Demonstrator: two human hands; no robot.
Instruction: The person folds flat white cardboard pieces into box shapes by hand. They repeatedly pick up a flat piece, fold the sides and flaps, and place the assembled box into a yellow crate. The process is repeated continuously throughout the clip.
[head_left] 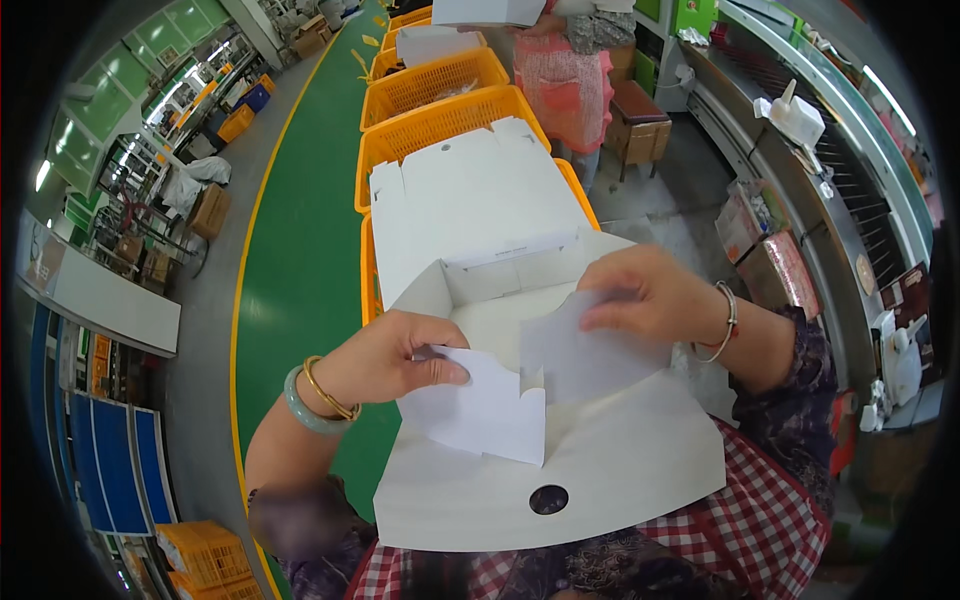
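Note:
A partly folded white cardboard box [450,505] lies open in front of me, its near panel against my checked apron and a round hole in that panel. Between the thumb and fingers of my left hand [405,355] is the box's left flap [485,405], bent inward. My right hand [640,295] pinches the upper edge of the right flap [575,350], which is also bent inward. The notched inner edges of both flaps meet or overlap near the middle. Beyond them, the far wall [515,268] of the box stands up.
Flat white cardboard blanks [475,190] lie over a yellow crate [385,150], with further yellow crates [435,95] behind. A person in a pink apron [565,95] stands beyond. On the right runs a conveyor [840,170] with a white bottle [797,118]; a green walkway [300,250] is on the left.

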